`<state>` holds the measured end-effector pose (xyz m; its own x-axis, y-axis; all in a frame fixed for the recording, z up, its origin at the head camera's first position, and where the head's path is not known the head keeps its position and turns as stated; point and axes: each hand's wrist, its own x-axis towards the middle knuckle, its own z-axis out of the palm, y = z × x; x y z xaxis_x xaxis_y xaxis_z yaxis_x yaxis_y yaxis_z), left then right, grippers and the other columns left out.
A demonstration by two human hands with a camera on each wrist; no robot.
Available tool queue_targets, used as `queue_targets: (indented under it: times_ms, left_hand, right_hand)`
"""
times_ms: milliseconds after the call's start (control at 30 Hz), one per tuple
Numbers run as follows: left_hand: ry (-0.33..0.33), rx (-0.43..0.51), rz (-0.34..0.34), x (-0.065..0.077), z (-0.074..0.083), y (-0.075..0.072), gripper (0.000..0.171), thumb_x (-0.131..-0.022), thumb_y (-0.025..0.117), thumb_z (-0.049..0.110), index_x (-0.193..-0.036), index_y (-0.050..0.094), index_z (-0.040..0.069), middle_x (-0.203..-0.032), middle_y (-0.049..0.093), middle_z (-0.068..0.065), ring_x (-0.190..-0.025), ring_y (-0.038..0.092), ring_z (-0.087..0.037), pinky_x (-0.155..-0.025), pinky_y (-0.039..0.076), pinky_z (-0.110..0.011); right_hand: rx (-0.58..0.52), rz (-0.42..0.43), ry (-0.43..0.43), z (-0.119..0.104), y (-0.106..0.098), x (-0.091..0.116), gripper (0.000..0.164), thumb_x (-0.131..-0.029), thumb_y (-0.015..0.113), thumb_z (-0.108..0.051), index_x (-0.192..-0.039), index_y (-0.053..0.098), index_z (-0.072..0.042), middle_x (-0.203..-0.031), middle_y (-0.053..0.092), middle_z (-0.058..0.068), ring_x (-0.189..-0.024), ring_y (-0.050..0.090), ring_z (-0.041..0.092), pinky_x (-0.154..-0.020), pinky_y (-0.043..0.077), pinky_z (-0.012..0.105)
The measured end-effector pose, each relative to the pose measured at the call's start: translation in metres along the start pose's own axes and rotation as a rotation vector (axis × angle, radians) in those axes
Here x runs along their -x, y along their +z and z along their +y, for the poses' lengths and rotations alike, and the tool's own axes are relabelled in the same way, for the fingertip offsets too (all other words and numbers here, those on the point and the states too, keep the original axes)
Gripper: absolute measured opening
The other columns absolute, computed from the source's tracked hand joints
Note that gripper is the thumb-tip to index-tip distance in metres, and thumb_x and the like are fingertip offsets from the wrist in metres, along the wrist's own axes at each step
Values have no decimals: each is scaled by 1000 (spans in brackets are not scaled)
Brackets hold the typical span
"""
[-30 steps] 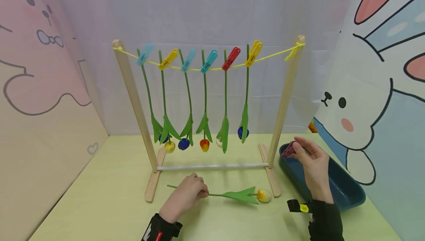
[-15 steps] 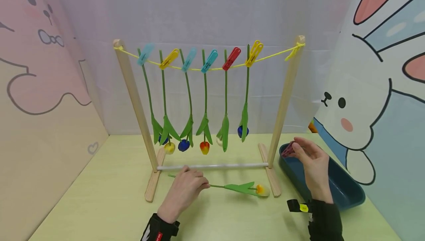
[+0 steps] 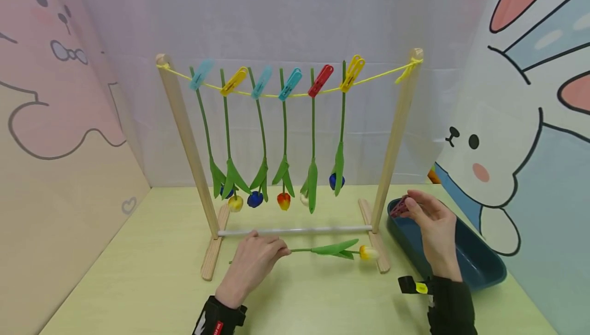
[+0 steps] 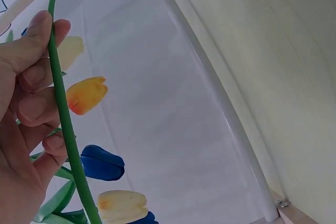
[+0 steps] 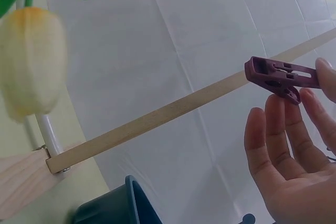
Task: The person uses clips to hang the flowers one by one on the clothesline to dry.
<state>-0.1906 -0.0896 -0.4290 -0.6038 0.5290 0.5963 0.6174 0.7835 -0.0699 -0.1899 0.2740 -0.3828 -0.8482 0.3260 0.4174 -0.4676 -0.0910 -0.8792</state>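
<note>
My left hand (image 3: pixel 255 262) pinches the green stem of an artificial tulip (image 3: pixel 335 248) with a pale yellow head. The flower lies roughly level, its head toward the right, just in front of the rack's white rod. In the left wrist view, thumb and fingers meet on the tulip's stem (image 4: pixel 64 119). A dark purple clothespin (image 3: pixel 399 207) is held between the thumb and fingers of my right hand (image 3: pixel 437 235), over the far end of a blue-green tub. In the right wrist view the clothespin (image 5: pixel 281 74) points left, away from the palm.
Upside-down tulips (image 3: pixel 284 202) hang from a yellow string (image 3: pixel 378 76), held by several clothespins (image 3: pixel 321 81). Wooden posts (image 3: pixel 397 145) and a white rod (image 3: pixel 295 231) form the rack. The blue-green tub (image 3: pixel 489 273) stands at the right.
The tulip in my left hand has risen and moved away from me, toward the rack's rod. My right hand has stayed in place with the clothespin.
</note>
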Motion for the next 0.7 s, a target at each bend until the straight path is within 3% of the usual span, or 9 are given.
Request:
queue_targets:
  times_ms: [133, 267, 400, 700]
  left_hand:
    - [-12, 21, -4, -1, 0, 0, 13, -85, 79, 34, -80, 75, 23, -66, 64, 16, -51, 32, 1, -52, 18, -13]
    - [-36, 39, -6, -1, 1, -1, 10, -86, 79, 32, -83, 75, 24, -60, 57, 16, -52, 22, 2, -49, 11, -13]
    - [-36, 30, 7, -1, 1, -3, 10, -85, 79, 32, -83, 75, 24, -56, 53, 16, -52, 19, 1, -49, 8, -14]
    - [-38, -4, 52, -1, 2, -5, 11, -81, 83, 33, -82, 75, 25, -51, 39, 14, -52, 16, 0, -51, 5, -15]
  right_hand:
    - [-7, -2, -1, 0, 0, 0, 20, -96, 61, 5, -111, 72, -3, -95, 75, -5, -78, 68, 8, -72, 59, 20]
    - [-2, -6, -2, 1, 0, 0, 19, -96, 61, 5, -114, 69, 4, -95, 75, -5, -79, 68, 8, -72, 59, 20]
    - [21, -6, 0, 2, 0, 0, 22, -97, 61, 4, -117, 66, 8, -96, 74, -6, -80, 68, 7, -73, 59, 19]
    - [9, 21, 11, 1, -1, -1, 20, -96, 61, 4, -111, 72, -5, -95, 74, -5, -77, 68, 8, -72, 59, 20]
